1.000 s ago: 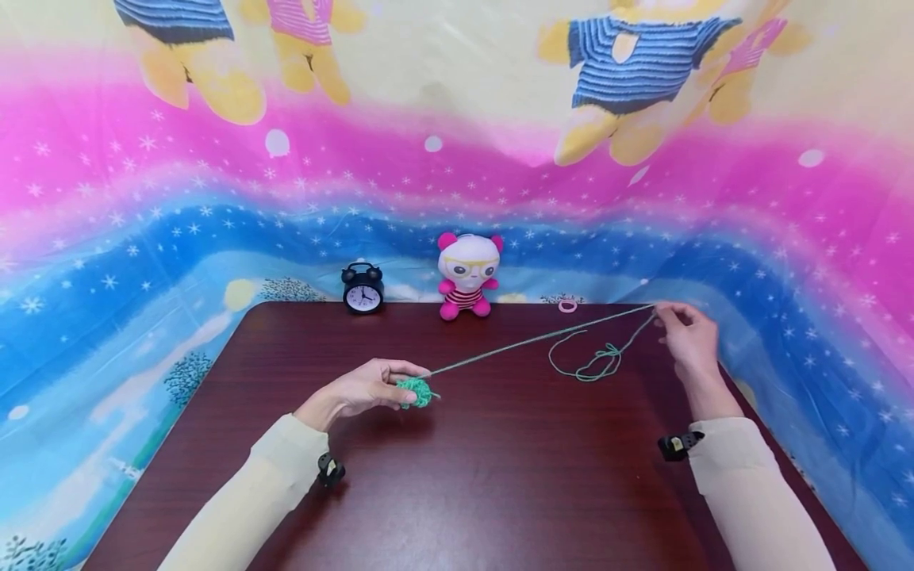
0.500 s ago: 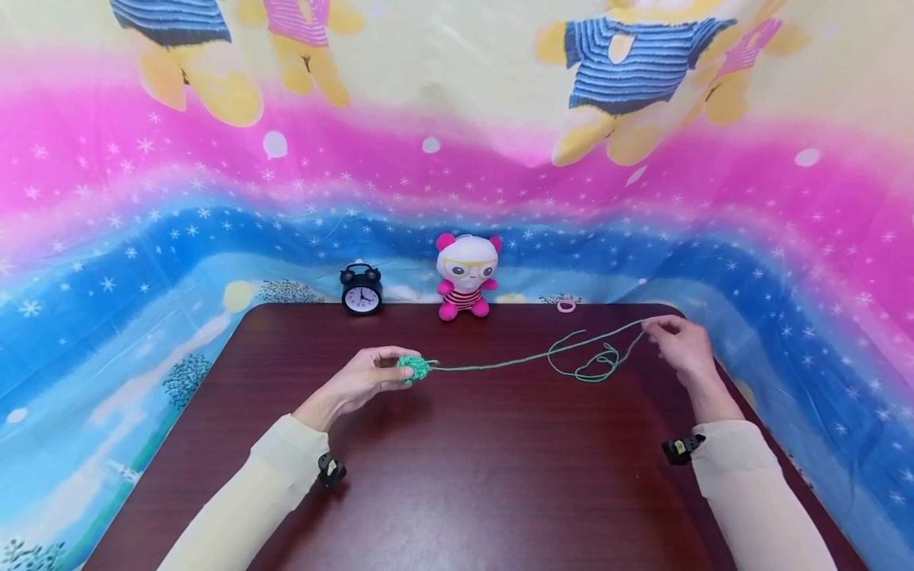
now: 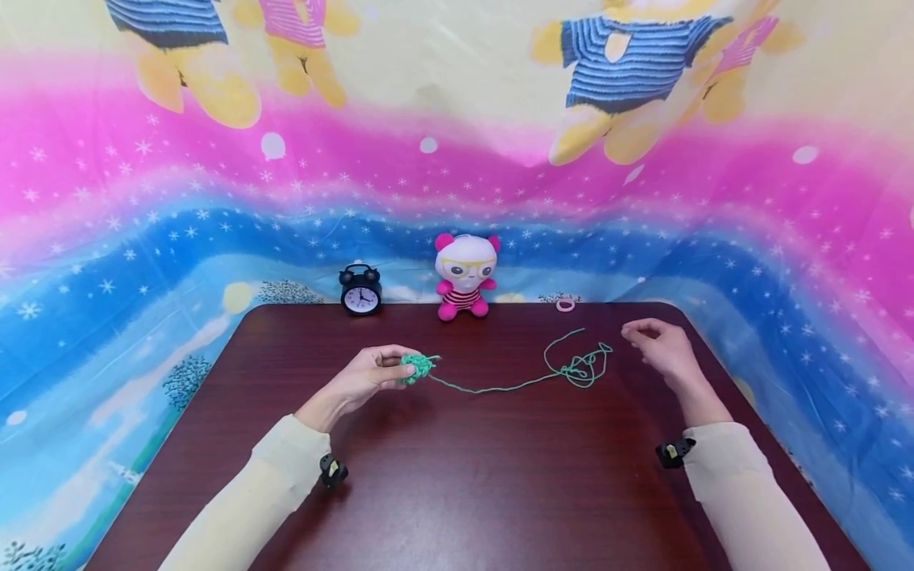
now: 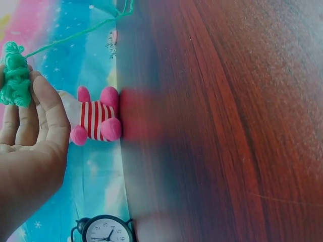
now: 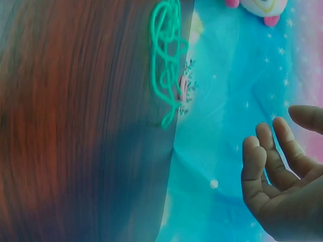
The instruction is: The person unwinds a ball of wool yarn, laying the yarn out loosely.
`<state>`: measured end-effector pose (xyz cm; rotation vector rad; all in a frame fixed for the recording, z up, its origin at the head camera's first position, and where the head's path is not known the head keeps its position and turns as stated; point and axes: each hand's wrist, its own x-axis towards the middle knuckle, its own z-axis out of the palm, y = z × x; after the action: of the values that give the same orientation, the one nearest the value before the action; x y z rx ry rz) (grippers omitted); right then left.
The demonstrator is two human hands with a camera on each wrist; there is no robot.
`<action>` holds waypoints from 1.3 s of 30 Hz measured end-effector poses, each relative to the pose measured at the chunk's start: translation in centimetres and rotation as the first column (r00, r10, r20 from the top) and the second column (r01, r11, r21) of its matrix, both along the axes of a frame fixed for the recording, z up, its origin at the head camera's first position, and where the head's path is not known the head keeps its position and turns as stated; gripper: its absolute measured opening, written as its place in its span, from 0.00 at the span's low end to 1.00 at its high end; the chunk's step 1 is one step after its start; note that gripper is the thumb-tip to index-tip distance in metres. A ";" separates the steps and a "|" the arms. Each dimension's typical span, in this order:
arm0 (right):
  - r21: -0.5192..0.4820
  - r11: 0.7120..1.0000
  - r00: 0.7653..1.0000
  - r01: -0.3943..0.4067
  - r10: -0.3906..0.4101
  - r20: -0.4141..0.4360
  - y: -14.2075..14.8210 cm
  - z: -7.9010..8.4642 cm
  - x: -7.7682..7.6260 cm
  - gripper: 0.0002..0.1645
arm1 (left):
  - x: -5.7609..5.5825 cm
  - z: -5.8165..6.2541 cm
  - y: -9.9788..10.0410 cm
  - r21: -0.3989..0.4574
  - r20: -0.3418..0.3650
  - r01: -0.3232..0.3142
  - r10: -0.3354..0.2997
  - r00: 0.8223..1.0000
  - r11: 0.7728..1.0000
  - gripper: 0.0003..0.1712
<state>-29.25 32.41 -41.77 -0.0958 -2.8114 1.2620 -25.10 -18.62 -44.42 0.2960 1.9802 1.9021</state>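
My left hand point(image 3: 366, 381) pinches a small ball of green yarn point(image 3: 416, 368) between thumb and fingers, held above the table left of centre. From the ball a strand of yarn point(image 3: 493, 389) sags to the right and runs into a loose tangle point(image 3: 587, 369) on the tabletop. To the right of that tangle, my right hand point(image 3: 664, 349) hovers with nothing in it. In the right wrist view its fingers point(image 5: 283, 132) are loosely bent, thumb apart from them. The left wrist view shows the green ball point(image 4: 16, 75) resting against the fingers.
At the back edge of the dark wooden table point(image 3: 457, 476) stand a black alarm clock point(image 3: 361, 292) and a pink and white plush panda point(image 3: 466, 277). A small pink ring point(image 3: 565, 305) lies at the back right. A printed cloth point(image 3: 457, 182) hangs behind.
My right hand has let go of the yarn and moved slightly left and down. The taut strand has dropped slack beside the tangle. The left hand has risen slightly with the ball.
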 end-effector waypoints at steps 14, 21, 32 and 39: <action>-0.082 0.988 0.992 -0.127 0.126 -0.018 -4.1 -0.7 0.1 0.25 | -0.1 -0.1 0.2 0.006 -0.014 0.019 -0.019 1.000 1.000 0.23; -0.126 0.976 0.984 -0.179 0.181 0.004 -6.7 -0.5 0.4 0.22 | -0.1 -0.1 0.2 0.010 -0.013 0.019 -0.019 1.000 1.000 0.23; -0.151 0.950 0.961 -0.273 0.275 -0.013 -10.7 -0.2 1.2 0.17 | 0.1 0.1 0.2 0.008 -0.004 0.013 -0.013 1.000 1.000 0.25; -0.158 0.929 0.941 -0.335 0.337 -0.010 -13.3 -0.7 2.2 0.13 | 0.2 0.2 0.3 0.011 -0.009 0.014 -0.014 1.000 1.000 0.24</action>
<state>-27.10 19.13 -42.42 0.3885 -2.8215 1.5549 -24.88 -18.31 -44.24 0.3213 1.9690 1.9067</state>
